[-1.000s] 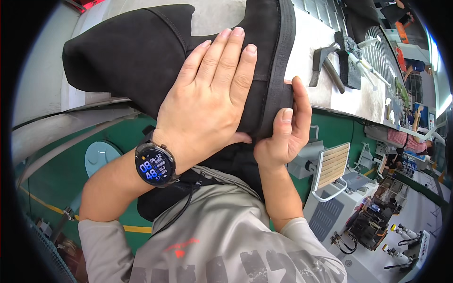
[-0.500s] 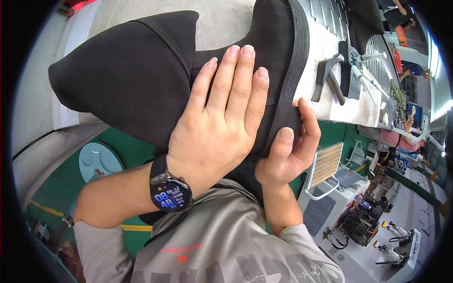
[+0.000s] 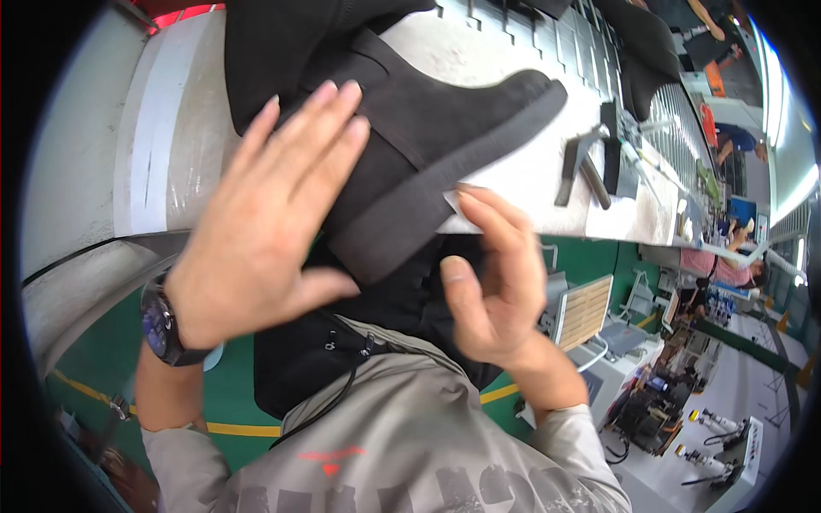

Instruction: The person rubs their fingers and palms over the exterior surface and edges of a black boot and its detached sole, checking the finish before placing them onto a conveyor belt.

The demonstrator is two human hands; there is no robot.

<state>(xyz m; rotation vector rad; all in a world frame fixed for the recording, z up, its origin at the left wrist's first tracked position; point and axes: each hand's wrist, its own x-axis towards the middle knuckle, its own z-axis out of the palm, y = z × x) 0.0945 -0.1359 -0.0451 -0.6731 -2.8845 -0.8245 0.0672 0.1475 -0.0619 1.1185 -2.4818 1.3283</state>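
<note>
A black suede-like ankle boot (image 3: 445, 111) lies on its side, its toe toward the far right and its thick sole facing me on the lower right. My left hand (image 3: 265, 222) is slightly blurred, its fingers stretched flat against the boot's shaft and its thumb spread near the heel. A dark watch (image 3: 162, 329) is on that wrist. Just off the sole's edge, my right hand (image 3: 500, 282) has its thumb and fingers apart with nothing between them; whether a fingertip touches the sole, I cannot tell.
The boot lies on a pale worktable (image 3: 175, 154). To its right sit a hammer (image 3: 590, 167) and white-handled tools. Another black boot (image 3: 646, 64) stands farther off beside a metal slatted conveyor (image 3: 513, 38). Machines (image 3: 718, 462) and people are at the right.
The boot has turned, its toe swinging from the far side to the right and its heel coming nearer me. My left hand has slid left, and my right thumb and fingers have spread from the sole.
</note>
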